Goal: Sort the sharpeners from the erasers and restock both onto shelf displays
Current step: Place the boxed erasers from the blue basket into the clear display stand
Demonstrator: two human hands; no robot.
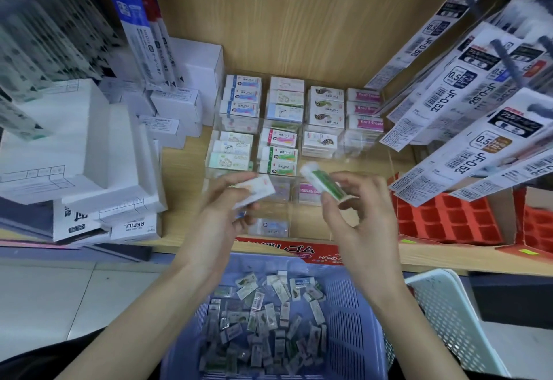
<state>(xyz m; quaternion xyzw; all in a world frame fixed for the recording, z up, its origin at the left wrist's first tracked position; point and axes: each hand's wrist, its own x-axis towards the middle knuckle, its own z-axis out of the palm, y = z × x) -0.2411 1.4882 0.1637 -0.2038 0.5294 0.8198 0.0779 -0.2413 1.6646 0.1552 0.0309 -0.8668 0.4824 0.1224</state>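
L hand (223,203) pinches a white eraser (258,189) btw thumb & curled fingers. R hand (362,212) pinches a green eraser (326,182) the same way, tilted, white end up. The two erasers are near each other but not touching. Both hands are over the front of the clear case (359,143).

The case sits on a wood shelf (185,200) & has lots of small slots. The back & middle slots hold stacks of boxed erasers (279,104). The pink ones (365,109) fill the back-right slot. One more pink eraser lies in a front slot, btw the two hands. The front slots look only partly full, but they are blurry.

A red sign (287,249) runs along the shelf edge just in front of the case. Below that, a blue basket (353,320) holds a pile of loose wrapped erasers (263,328). A white basket (449,320) stands beside the blue one, front-right of the case.

Right of the case are red trays (449,218). Left of the case are stacks of white boxes (89,146). Pen refill packs (478,104) hang above the case on the right, w/ more packs up on the left.
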